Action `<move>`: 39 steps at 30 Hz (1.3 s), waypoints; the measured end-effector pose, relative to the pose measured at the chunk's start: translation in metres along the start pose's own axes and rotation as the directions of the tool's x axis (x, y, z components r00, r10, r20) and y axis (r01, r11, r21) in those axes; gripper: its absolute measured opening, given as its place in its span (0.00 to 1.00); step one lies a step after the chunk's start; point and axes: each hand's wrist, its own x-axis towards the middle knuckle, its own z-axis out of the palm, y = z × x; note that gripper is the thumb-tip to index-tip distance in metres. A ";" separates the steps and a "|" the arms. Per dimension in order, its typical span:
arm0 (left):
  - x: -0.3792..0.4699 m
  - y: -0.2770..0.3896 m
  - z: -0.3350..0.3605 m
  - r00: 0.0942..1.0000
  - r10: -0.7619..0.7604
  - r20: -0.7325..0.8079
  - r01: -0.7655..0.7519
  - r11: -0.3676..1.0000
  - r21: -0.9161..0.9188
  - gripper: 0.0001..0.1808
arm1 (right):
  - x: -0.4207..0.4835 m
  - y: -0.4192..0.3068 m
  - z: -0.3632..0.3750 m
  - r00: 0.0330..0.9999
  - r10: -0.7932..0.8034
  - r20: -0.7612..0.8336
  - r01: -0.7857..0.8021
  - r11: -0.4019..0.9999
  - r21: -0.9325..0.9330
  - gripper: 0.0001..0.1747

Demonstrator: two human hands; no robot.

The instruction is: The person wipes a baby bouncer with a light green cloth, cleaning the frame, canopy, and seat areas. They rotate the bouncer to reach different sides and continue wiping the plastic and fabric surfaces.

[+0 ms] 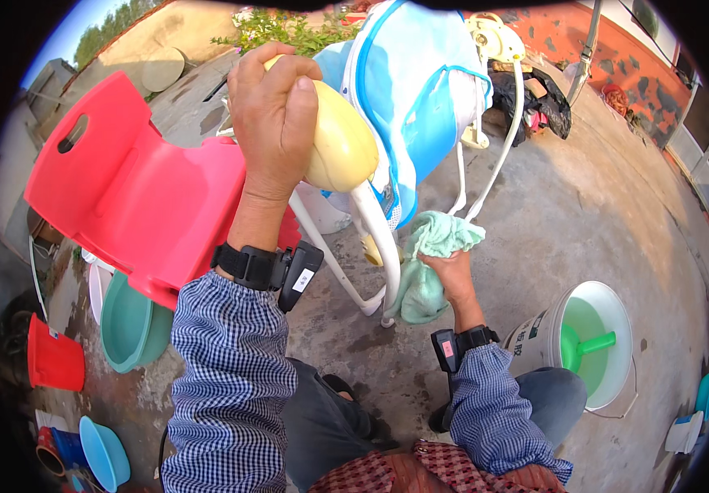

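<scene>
My left hand [277,120] grips the top of a cream plastic housing [345,138] on a baby swing. White metal legs [385,246] run down from that housing to the concrete. The swing's blue and white fabric seat [431,123] hangs beyond it, and a second cream housing [496,37] tops the far legs. In my right hand [453,274] is a bunched, pale green cloth [425,289]. The cloth lies against the lower part of the near white leg; whether it wraps around the tube is hidden.
A red plastic chair [144,197] stands close by my left arm. At right is a white bucket [622,345] of greenish water with a green plastic dipper [588,345]. Basins, including a green one [114,326], and a red bucket [58,360] sit at left.
</scene>
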 end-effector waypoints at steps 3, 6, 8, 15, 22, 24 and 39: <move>0.001 0.000 0.001 1.000 0.009 -0.001 -0.009 1.000 -0.009 0.14 | 0.029 -0.042 0.025 0.963 -0.075 0.261 0.116 0.982 -0.148 0.20; 0.001 0.001 0.001 1.000 0.010 0.002 -0.010 1.000 -0.017 0.14 | 0.036 -0.049 0.040 0.955 0.175 0.238 -0.093 0.943 -0.321 0.29; 0.001 0.003 0.000 1.000 0.006 0.001 -0.006 1.000 -0.019 0.14 | 0.035 -0.035 0.044 0.956 0.196 0.217 -0.106 0.924 -0.368 0.29; 0.003 0.007 -0.001 0.999 -0.039 0.007 0.039 0.999 -0.022 0.13 | 0.043 0.012 0.042 0.976 0.017 0.219 0.077 0.907 -0.415 0.25; 0.005 0.013 -0.005 0.999 -0.036 0.039 0.036 0.999 -0.001 0.12 | 0.030 -0.042 0.016 0.967 0.219 0.127 0.015 0.450 -0.893 0.23; 0.005 0.015 -0.005 0.998 -0.043 0.039 0.043 0.999 -0.017 0.11 | 0.021 -0.069 0.016 0.995 0.058 0.083 0.034 0.580 -0.814 0.22; 0.005 0.022 -0.007 0.996 -0.062 0.056 0.063 0.998 -0.017 0.09 | 0.048 -0.095 0.072 0.842 -0.104 0.529 0.451 0.673 -0.587 0.20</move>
